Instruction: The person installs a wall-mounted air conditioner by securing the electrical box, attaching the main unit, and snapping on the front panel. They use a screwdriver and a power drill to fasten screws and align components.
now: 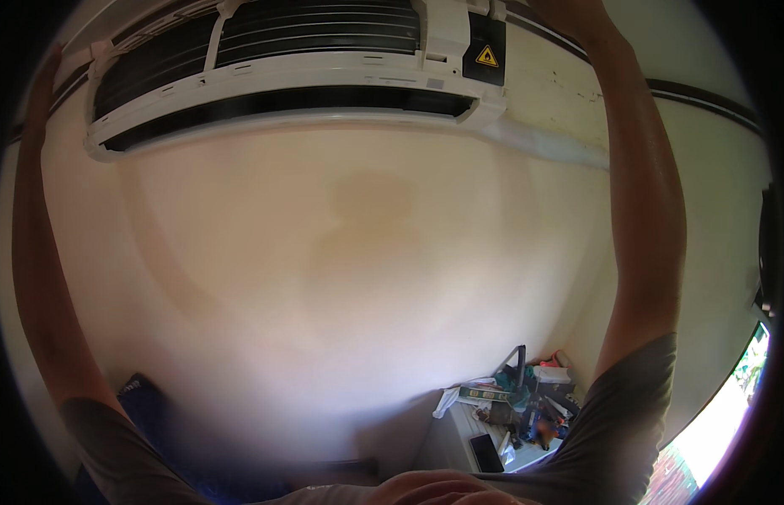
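Observation:
Both my arms are raised beside a wall-mounted white air conditioner, whose dark slatted insides show, with a yellow warning sticker at its right. My left hand is at the upper left, just beyond the unit's left end; its fingers are too dark and small to make out what they touch. My right hand reaches past the top edge to the right of the unit, its fingers cut off from view. A pale wrapped pipe runs right from beneath the unit.
Below, at the right, a grey cabinet holds assorted tools, a cloth and a black phone. A dark blue padded item lies at lower left. Dark trim crosses the walls; a bright opening is at far right.

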Demonstrator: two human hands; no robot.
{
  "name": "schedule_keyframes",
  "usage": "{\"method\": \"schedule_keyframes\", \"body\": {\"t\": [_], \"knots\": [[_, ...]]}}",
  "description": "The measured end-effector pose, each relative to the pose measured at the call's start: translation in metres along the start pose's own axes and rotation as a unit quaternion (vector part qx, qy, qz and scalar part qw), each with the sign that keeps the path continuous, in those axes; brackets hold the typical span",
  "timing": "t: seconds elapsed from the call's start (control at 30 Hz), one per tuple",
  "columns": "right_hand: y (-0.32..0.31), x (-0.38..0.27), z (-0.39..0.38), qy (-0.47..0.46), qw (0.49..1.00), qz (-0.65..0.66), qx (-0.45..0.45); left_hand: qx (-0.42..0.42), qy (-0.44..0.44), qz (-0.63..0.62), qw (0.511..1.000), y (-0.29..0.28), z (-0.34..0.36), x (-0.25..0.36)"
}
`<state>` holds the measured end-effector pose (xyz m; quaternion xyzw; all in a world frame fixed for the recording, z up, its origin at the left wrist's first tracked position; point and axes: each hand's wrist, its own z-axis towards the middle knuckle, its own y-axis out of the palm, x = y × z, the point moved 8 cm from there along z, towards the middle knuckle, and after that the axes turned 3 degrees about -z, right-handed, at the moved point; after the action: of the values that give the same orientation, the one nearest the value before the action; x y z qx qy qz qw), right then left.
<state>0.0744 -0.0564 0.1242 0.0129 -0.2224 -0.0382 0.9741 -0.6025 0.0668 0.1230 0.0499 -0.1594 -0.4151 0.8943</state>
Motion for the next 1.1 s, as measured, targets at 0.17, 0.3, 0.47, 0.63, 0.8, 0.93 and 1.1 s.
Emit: {"method": "schedule_keyframes", "body": {"t": [0.17, 0.3, 0.47, 0.63, 0.8, 0.93, 1.1], "knots": [[0.017, -0.002, -0.027, 0.042, 0.997, 0.064, 0.016, -0.028, 0.091, 0.058, 0.994, 0.001, -0.028, -0.005], [0.020, -0.011, -0.042, -0.011, 0.994, 0.075, 0.076, 0.026, 0.124, 0.118, 0.985, -0.001, -0.048, -0.005], [0.020, -0.015, -0.051, -0.016, 0.994, 0.055, 0.095, 0.015, 0.120, 0.086, 0.989, 0.008, -0.072, 0.003], [0.021, -0.015, -0.053, -0.028, 0.994, 0.024, 0.103, 0.017, 0.093, 0.076, 0.993, 0.009, -0.079, -0.001], [0.021, -0.016, -0.053, -0.026, 0.995, 0.029, 0.088, 0.006, 0.037, 0.072, 0.997, 0.005, -0.070, -0.014], [0.016, -0.024, -0.051, -0.021, 0.997, 0.021, 0.069, -0.011, 0.009, 0.054, 0.998, 0.002, -0.064, -0.010], [0.014, -0.018, -0.041, -0.003, 0.998, 0.070, 0.003, -0.046, 0.024, 0.063, 0.997, 0.001, -0.059, 0.011]]}}
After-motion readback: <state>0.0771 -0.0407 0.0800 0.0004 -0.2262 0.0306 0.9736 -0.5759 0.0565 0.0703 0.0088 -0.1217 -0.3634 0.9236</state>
